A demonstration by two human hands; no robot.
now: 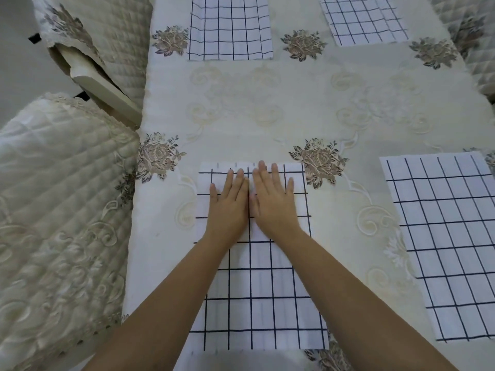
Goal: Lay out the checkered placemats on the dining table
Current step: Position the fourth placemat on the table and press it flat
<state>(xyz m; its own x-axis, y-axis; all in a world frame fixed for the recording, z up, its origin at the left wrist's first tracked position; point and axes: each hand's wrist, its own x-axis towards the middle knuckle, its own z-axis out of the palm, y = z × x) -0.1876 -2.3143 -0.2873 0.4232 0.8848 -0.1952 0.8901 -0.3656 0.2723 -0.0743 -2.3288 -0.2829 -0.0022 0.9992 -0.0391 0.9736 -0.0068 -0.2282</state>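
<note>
A white placemat with a dark grid [257, 295] lies flat on the dining table [267, 103], right in front of me. My left hand [229, 203] and my right hand [273, 200] press on its far half, side by side, palms down with straight fingers. A second checkered placemat [450, 236] lies to the right, slightly turned. Two more lie across the table, one at the far left [230, 28] and one at the far right [364, 20].
The table wears a cream embroidered cloth with brown flower motifs [317, 159]. A chair in a quilted cream cover [53, 210] stands close at the left, another [93, 36] behind it. A third quilted chair [476, 36] shows at the far right.
</note>
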